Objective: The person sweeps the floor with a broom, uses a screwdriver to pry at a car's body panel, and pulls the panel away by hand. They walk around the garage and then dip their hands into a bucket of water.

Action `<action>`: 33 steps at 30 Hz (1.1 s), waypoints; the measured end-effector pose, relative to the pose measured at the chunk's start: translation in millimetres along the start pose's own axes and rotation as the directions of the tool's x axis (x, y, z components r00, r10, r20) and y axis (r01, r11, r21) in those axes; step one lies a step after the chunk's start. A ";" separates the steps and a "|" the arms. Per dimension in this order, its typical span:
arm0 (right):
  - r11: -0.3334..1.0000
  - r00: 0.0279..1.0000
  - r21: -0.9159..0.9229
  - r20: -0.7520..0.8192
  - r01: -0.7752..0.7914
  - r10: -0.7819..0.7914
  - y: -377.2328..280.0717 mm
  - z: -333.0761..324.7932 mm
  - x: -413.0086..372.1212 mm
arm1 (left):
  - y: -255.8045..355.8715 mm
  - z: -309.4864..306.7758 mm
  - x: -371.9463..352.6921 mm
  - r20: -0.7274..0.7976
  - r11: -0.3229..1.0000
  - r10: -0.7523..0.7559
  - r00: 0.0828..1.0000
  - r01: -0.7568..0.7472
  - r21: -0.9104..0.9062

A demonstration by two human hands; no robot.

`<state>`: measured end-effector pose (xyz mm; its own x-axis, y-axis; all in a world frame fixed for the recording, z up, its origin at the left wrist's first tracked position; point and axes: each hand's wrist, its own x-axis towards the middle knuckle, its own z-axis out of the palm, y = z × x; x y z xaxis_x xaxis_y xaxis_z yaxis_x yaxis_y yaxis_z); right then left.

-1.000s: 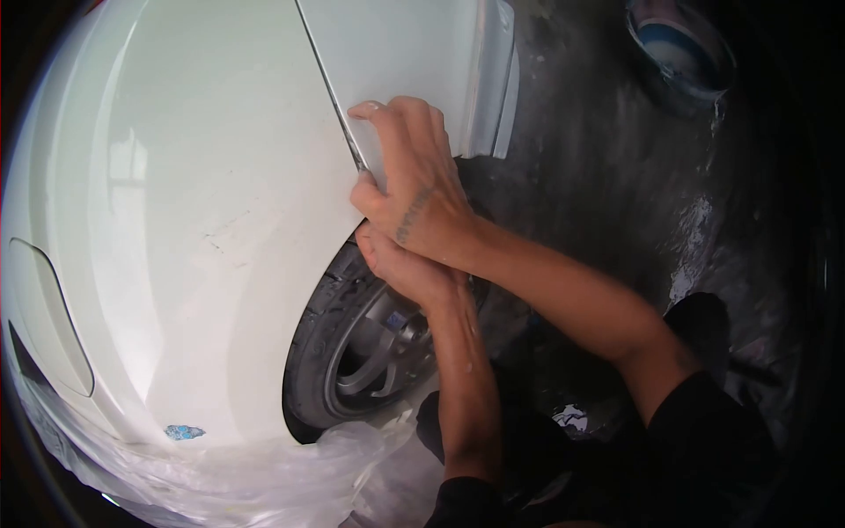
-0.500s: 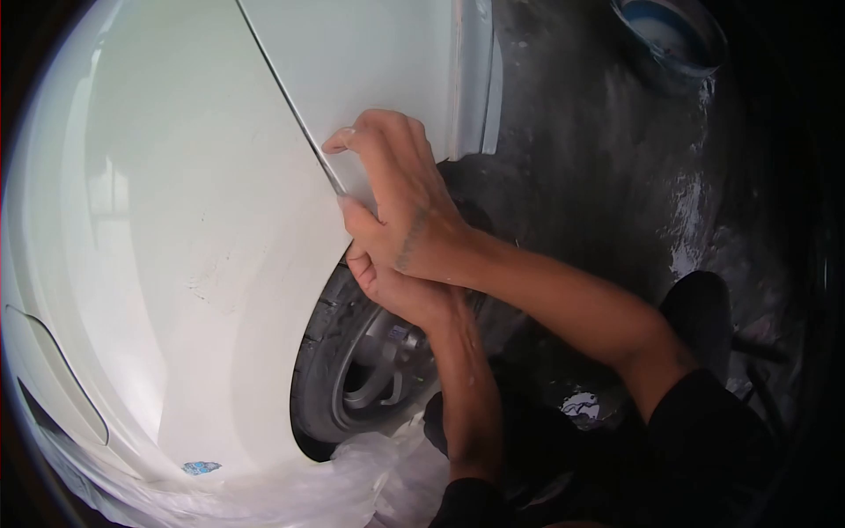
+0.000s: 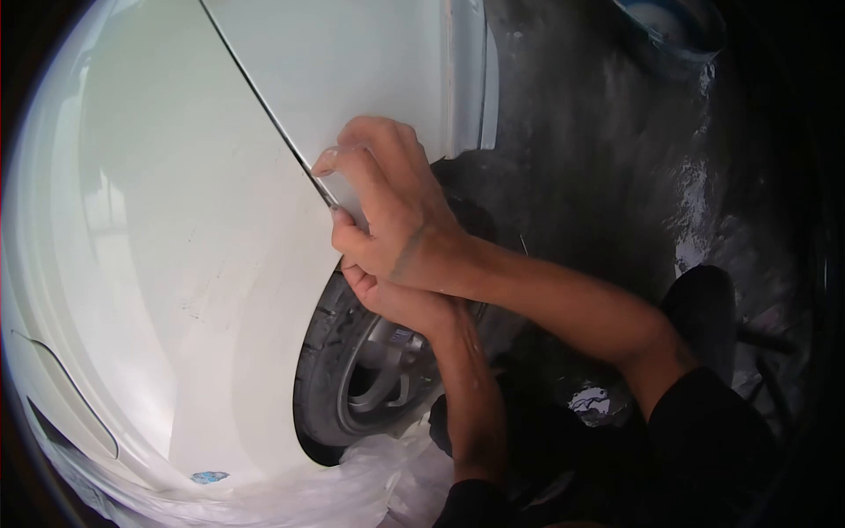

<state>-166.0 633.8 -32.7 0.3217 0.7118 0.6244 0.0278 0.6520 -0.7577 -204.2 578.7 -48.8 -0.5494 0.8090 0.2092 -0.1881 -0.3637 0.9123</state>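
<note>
A white car body panel (image 3: 211,220) curves across the left side, split from a second white panel (image 3: 352,62) by a narrow dark seam (image 3: 264,101). At the lower end of this seam is my right hand (image 3: 387,207). Its thumb and bent forefinger are apart, with their tips at the seam, and I see nothing held between them. Beneath it, partly covered, my left hand (image 3: 396,299) is closed, with curled fingers at the wheel arch edge. What those fingers grip is hidden. Behind my wrists is a black tyre (image 3: 326,378) with a grey wheel rim (image 3: 383,400).
Thin white plastic sheeting (image 3: 378,484) hangs around the lower bodywork. A small blue patch (image 3: 209,478) marks the panel near it. On the dark, wet floor (image 3: 581,158) stands a bucket (image 3: 673,31) at the upper right. My dark-clad knee (image 3: 704,308) is at the right.
The car panels shift slightly in view. My right hand has moved a little down and left along the seam, its fingers more bent. My left hand stays underneath at the arch edge.
</note>
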 end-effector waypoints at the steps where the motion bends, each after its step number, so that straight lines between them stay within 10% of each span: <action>1: 1.000 1.000 0.005 -0.014 -0.012 0.012 1.5 0.5 -0.4 | -2.2 -2.4 0.0 0.009 1.000 -0.003 1.000 0.003 0.017; 24: 0.995 0.999 0.096 0.049 -0.018 0.013 8.0 5.5 1.4 | -14.6 -37.6 9.3 0.092 0.813 0.056 0.994 -0.099 0.574; 27: 0.988 1.000 0.152 0.021 -0.026 0.023 8.8 1.5 -0.2 | -7.3 -20.8 8.5 0.009 0.994 -0.050 0.999 0.049 0.098; 33: 0.983 0.995 0.164 0.076 -0.079 0.067 12.5 -2.4 -1.5 | 0.5 -4.1 9.9 -0.066 0.991 -0.083 0.994 0.089 0.102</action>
<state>-163.9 640.2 -43.6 0.2503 0.7716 0.5848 -0.1530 0.6279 -0.7631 -213.1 584.7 -47.7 -0.5846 0.8039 0.1093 -0.1519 -0.2409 0.9586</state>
